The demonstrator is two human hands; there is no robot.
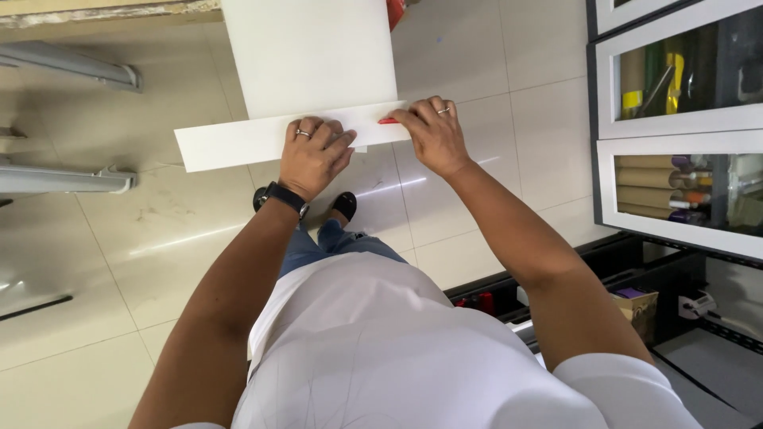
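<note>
My left hand (pixel 313 156) lies flat, palm down, on a long white strip of board (pixel 230 140), pressing it down; it wears a ring and a black wristwatch. My right hand (pixel 433 133), also ringed, pinches a small red tool (pixel 388 121) at the strip's right end, where the strip meets a larger white panel (pixel 310 56). The red tool is mostly hidden by my fingers, so its kind is unclear.
Beige floor tiles (pixel 143 238) lie below, with my black shoes visible. White-framed glass cabinets (pixel 675 127) holding cardboard rolls and tubes stand at the right. A dark shelf with small items (pixel 636 302) sits lower right. Grey metal legs (pixel 71 67) are at the left.
</note>
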